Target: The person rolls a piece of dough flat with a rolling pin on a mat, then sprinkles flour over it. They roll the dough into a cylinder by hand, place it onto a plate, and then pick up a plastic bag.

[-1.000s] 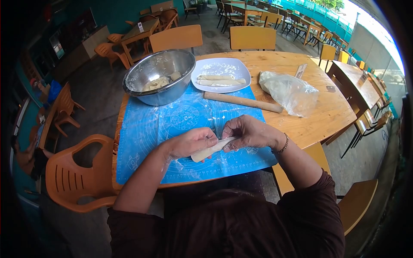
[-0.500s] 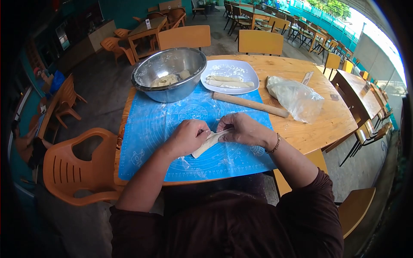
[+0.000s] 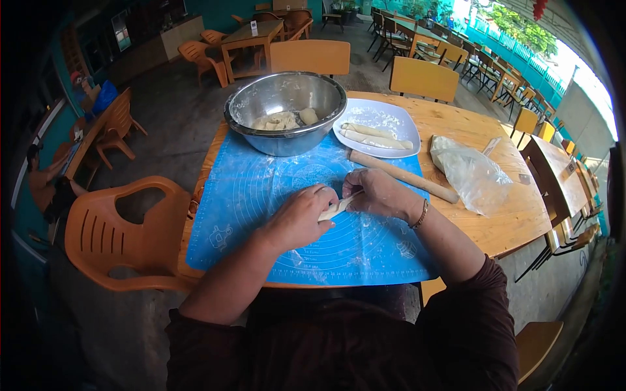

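A small strip of pale dough (image 3: 336, 210) lies between my two hands above the blue, floured mat (image 3: 261, 195). My left hand (image 3: 301, 214) is closed on its near left end, fingers curled over it. At the far right end, my right hand (image 3: 381, 195) pinches the dough. Beyond my hands are a wooden rolling pin (image 3: 404, 176), a steel bowl (image 3: 287, 140) with dough inside, and a white plate (image 3: 372, 114) holding dough rolls (image 3: 377, 137). The fingertips are partly hidden.
A clear plastic bag (image 3: 469, 176) rests on the wooden table (image 3: 515, 218) at the right. An orange chair (image 3: 124, 234) stands at the left. Farther off are yellow-backed chairs (image 3: 424, 79), other tables, and a person (image 3: 45, 182) seated at the far left.
The view has shifted, moving the table items rightward in the frame. My left hand now covers more of the dough, and less of the strip shows below the hands.
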Demonstrator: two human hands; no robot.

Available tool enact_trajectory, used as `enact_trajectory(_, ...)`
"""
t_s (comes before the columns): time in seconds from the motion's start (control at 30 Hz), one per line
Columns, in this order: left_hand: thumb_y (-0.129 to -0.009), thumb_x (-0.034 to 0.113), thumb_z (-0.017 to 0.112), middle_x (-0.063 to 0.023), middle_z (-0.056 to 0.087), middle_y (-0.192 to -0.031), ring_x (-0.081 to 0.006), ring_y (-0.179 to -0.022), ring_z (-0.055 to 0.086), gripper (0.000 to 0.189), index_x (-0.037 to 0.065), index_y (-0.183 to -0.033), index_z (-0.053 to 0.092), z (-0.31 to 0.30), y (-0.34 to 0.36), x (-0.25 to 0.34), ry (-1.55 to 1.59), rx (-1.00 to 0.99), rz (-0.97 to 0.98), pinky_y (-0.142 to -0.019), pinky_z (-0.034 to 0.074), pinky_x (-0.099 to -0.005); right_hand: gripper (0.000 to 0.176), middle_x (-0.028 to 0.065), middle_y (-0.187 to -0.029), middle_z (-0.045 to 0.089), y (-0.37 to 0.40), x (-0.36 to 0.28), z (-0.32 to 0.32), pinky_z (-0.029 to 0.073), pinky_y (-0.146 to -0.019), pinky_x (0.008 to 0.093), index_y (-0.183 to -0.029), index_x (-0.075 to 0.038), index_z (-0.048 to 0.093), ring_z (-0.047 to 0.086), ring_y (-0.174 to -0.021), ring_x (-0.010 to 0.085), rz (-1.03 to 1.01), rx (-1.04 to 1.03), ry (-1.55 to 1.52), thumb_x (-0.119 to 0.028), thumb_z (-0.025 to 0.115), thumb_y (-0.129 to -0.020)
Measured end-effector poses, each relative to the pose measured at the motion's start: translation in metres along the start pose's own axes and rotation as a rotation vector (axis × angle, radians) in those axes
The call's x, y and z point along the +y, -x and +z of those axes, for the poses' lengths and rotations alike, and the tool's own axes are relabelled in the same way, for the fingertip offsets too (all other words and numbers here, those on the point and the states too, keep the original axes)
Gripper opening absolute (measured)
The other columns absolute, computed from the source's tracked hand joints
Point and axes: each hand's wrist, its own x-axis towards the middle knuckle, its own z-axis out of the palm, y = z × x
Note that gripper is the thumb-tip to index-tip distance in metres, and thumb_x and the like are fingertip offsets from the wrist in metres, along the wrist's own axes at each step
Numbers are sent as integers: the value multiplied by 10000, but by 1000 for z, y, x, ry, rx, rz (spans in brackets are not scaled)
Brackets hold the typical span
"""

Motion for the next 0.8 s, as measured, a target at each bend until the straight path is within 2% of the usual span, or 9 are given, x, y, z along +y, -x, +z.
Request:
enact_trajectory(0.17, -743, -24, 731, -127, 629, -921, -313, -855, 641, 181, -11, -919, 691, 6, 2, -9, -57, 28, 86, -767, 526, -418, 286, 93, -859, 669, 5, 8, 5, 529, -744, 328, -927, -48, 658, 657, -795, 218, -42, 22, -45, -30, 841, -708)
enact_trajectory(0.27, -736, -21, 731, -127, 625, -971, -310, -904, 639, 148, -9, -879, 695, 2, 3, -8, -74, 33, 81, -802, 526, -403, 303, 93, -873, 654, 11, 8, 7, 532, -749, 332, -920, -52, 652, 656, -806, 239, -91, 44, -15, -54, 859, -699)
enact_trajectory(0.33, -761, 9, 733, -135, 616, -1050, -313, -955, 631, 218, -7, -974, 688, -3, 1, -7, -20, -16, 28, -846, 522, -397, 315, 95, -888, 647, 15, 3, 3, 533, -755, 338, -917, -53, 647, 655, -824, 255, -118, 41, 14, -71, 869, -694)
enact_trajectory(0.4, -770, 32, 742, -140, 609, -1083, -316, -968, 627, 262, -7, -1019, 670, -4, 2, -3, -14, -23, -82, -868, 518, -398, 340, 128, -905, 647, 19, -3, 1, 515, -828, 410, -952, -44, 665, 637, -917, 347, -100, 81, -5, -97, 852, -673)
enact_trajectory(0.43, -778, 54, 750, -146, 603, -1116, -318, -982, 624, 308, -6, -1064, 652, -4, 2, -3, -11, -31, -183, -890, 513, -400, 340, 128, -905, 647, 19, -2, 4, 515, -828, 410, -952, -44, 665, 637, -917, 347, -98, 76, -8, -97, 852, -673)
enact_trajectory(0.5, -784, 79, 760, -148, 607, -1113, -317, -974, 623, 330, -9, -1076, 633, -4, 5, -4, -44, -50, -210, -879, 511, -406, 437, 113, -935, 644, 16, -2, 14, 501, -886, 416, -1071, -47, 680, 613, -968, 345, -196, 270, -12, -136, 855, -681)
enact_trajectory(0.53, -791, 104, 771, -151, 610, -1111, -316, -966, 623, 355, -11, -1087, 614, -5, 6, -4, -79, -66, -231, -867, 509, -412, 437, 113, -935, 644, 16, -4, 18, 501, -886, 416, -1071, -47, 680, 613, -968, 345, -195, 269, -15, -136, 855, -681)
enact_trajectory(0.63, -794, 147, 785, -145, 626, -1055, -311, -945, 620, 331, -6, -1032, 614, -12, 0, -2, -70, -209, -267, -832, 503, -417, 426, 104, -951, 645, 14, -9, 25, 492, -912, 419, -1097, -61, 706, 603, -967, 331, -341, 253, 122, -141, 833, -698)
enact_trajectory(0.8, -810, 159, 779, -145, 640, -982, -303, -924, 622, 316, 5, -1030, 612, -12, 4, -11, -51, -187, -222, -790, 501, -411, 230, 81, -919, 660, 11, -17, 36, 503, -885, 398, -960, -73, 737, 610, -902, 305, -396, 251, 91, -60, 763, -731)
